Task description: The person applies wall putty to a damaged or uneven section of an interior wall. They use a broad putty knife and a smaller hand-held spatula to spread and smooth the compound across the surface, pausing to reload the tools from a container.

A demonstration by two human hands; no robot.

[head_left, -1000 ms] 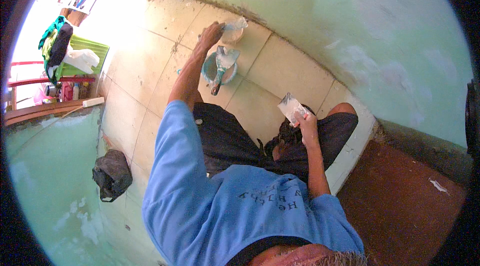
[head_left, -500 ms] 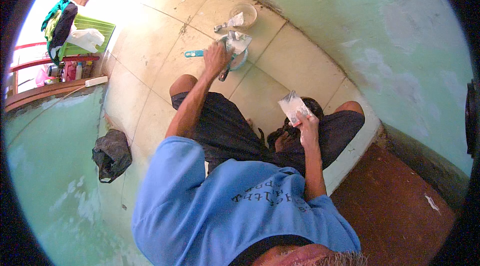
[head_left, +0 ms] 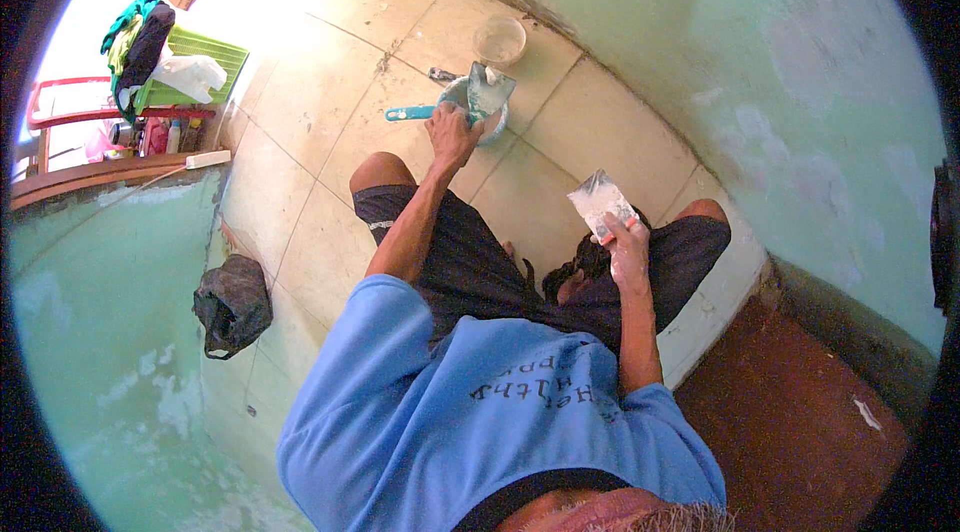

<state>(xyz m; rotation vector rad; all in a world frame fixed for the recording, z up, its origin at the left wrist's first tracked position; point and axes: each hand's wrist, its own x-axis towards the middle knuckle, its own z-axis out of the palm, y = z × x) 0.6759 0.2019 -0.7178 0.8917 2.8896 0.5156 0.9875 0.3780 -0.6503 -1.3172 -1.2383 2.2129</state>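
My left hand (head_left: 455,139) is closed at the near rim of a teal dipper (head_left: 410,114), apparently around a putty knife whose handle the fingers hide. The wide grey blade of this putty knife (head_left: 493,85), smeared with white paste, stands over the dipper's bowl. In my right hand (head_left: 628,250), above my right leg, is a flat scraper (head_left: 601,204) with a whitish, paste-coated blade and a bit of red at its grip. A dark tool handle (head_left: 440,75) sticks out at the dipper's far left side; its other end is hidden.
Just beyond the dipper stands a clear round tub (head_left: 500,40) on the tiled floor (head_left: 350,72). A black plastic bag (head_left: 233,306) lies by the left wall. Farther left, clothes hang near a green basket (head_left: 205,57). A patchy green wall (head_left: 800,82) rises at the right.
The blade by my left hand now stands over the dipper's bowl. A dark handle below that hand has gone from sight, and the tool at the tub's rim has shifted. My right hand keeps its scraper.
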